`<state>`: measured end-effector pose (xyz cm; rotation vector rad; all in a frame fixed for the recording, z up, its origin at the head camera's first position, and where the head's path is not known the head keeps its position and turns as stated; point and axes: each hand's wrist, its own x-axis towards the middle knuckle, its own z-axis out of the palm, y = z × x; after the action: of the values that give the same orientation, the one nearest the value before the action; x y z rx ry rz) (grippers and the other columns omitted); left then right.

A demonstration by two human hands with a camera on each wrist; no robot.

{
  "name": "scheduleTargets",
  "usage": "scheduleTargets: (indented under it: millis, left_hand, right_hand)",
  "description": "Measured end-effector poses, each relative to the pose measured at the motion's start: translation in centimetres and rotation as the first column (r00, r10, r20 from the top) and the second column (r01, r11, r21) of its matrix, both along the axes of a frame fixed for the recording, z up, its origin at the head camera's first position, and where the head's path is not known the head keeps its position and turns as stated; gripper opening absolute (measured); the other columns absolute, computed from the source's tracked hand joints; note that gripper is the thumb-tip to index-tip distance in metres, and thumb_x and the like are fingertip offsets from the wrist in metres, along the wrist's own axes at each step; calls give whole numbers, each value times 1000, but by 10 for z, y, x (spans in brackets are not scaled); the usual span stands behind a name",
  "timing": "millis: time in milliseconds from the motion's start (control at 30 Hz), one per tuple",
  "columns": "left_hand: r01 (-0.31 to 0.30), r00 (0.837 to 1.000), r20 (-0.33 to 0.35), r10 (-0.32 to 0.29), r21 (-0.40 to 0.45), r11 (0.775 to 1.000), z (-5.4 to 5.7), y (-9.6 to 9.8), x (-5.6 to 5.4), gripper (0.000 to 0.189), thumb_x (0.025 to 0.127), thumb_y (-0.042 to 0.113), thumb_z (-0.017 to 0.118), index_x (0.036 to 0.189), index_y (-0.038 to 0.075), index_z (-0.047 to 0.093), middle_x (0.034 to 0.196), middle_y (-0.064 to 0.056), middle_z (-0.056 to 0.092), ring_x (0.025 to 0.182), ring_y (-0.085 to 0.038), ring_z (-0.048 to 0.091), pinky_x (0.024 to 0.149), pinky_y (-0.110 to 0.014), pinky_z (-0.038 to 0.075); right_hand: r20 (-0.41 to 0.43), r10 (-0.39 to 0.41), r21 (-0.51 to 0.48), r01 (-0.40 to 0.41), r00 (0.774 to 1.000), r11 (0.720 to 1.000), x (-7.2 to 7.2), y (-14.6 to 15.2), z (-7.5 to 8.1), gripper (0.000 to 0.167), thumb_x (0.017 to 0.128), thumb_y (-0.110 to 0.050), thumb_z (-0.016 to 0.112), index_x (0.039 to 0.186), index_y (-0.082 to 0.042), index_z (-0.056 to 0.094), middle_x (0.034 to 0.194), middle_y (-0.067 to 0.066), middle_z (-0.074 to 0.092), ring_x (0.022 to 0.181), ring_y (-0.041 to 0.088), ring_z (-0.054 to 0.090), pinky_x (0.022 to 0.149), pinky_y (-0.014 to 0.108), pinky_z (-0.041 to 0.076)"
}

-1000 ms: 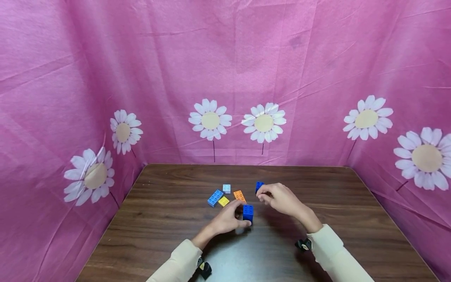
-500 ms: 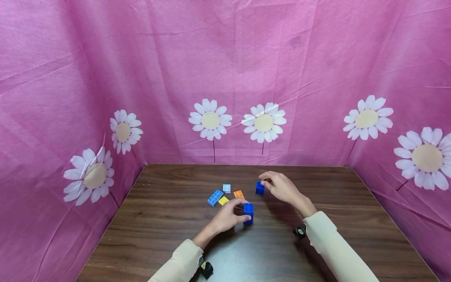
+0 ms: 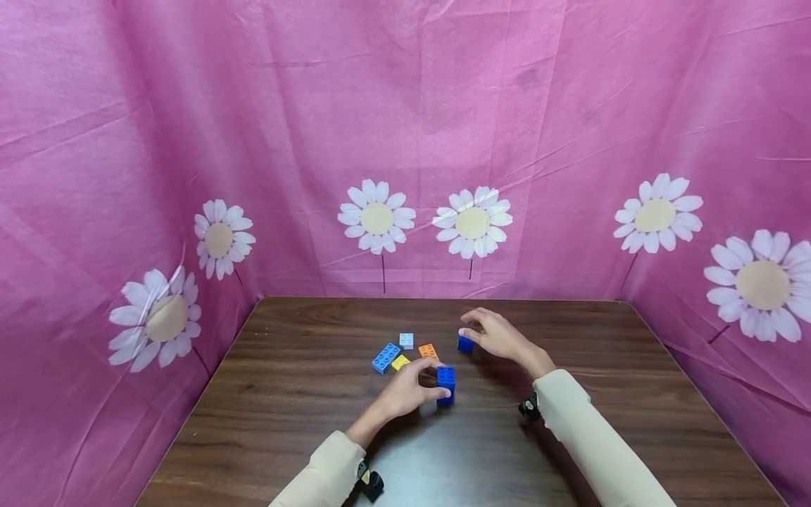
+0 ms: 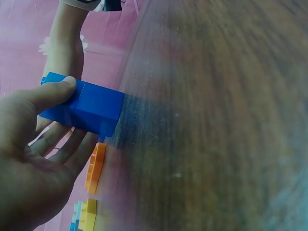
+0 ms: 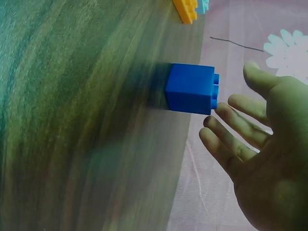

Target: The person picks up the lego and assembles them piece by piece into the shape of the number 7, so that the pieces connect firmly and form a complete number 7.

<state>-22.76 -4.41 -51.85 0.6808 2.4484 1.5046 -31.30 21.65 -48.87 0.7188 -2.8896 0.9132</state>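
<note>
In the head view my left hand holds an upright stack of two dark blue toy building bricks. The left wrist view shows the thumb pressed on the side of the upper brick, with the fingers behind; the lower brick is at the wooden surface. Another dark blue brick stands studs up farther back. My right hand is poised over it, fingers parted. From the right wrist, thumb and fingers appear loosely bent just above the studs, with nothing between them.
Left of the stack lie a light blue brick, a pale blue brick, a yellow brick and an orange brick. The wooden table ends at a pink curtain printed with white daisies.
My right hand has moved back from in front of the single blue brick to above it, then slightly left. My left thumb has shifted higher on the stack.
</note>
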Motion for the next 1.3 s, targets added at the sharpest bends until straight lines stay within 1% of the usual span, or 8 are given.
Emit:
scheduleTargets:
  millis: [167,300,467,600,700,867,1100,1300]
  left_hand:
    - [2,1000,10,-2,5,1000,-1,1,-1,32,94,23,84,124,16,72,114,0,75,107,-13,70,97,-35,59]
    - [6,1000,7,-7,17,1000,-1,2,-1,32,94,22,84,123,15,72,114,-1,76,106,-13,70,96,-34,59]
    - [7,1000,14,-7,30,1000,-1,2,-1,31,94,21,84,122,15,72,113,-1,76,105,-12,71,95,-32,59]
    - [8,1000,19,-9,40,999,-2,3,-1,32,93,20,85,123,14,73,112,-2,77,104,-12,71,95,-33,59]
    - [11,1000,26,-13,52,999,-3,3,-2,33,93,20,85,123,14,73,112,-3,77,104,-13,71,95,-34,59]
    - [14,1000,26,-15,62,998,-4,3,-3,32,93,20,84,123,14,73,111,-3,77,104,-13,71,95,-34,59]
    - [11,999,32,-13,61,998,-4,3,-3,33,93,19,85,123,15,73,113,-4,77,104,-13,71,94,-32,59]
    - [10,999,48,-13,69,998,-5,2,-2,32,94,21,84,124,16,73,114,-1,77,107,-12,71,96,-32,58]
  right_hand:
    - [11,28,28,-29,1000,999,-1,1,-5,52,98,-30,79,136,3,65,130,19,69,119,35,68,102,56,56]
    - [8,34,46,-34,999,998,-1,1,-11,54,92,-24,85,135,1,65,131,21,68,117,35,68,102,55,57]
    - [-5,26,42,-26,1000,999,-1,-1,-16,42,93,-13,83,130,1,67,128,21,71,114,34,69,101,55,58]
    - [15,1,36,-2,1000,999,-1,-3,-18,35,96,-10,80,127,0,68,124,19,73,112,32,70,101,55,58]
    - [40,-23,25,22,999,999,-1,-3,-19,34,95,-10,80,126,-1,69,120,17,74,107,28,70,97,51,60]
    - [57,-30,-14,31,998,999,-2,-2,-19,33,94,-8,82,123,0,70,112,16,76,97,25,71,86,45,63]
    - [43,-42,6,41,998,999,0,-4,-19,32,94,-9,81,123,-2,69,108,16,76,94,23,70,84,45,62]
    - [41,-46,25,45,998,999,1,-4,-21,33,95,-11,81,125,-4,67,112,16,77,97,23,71,87,46,62]
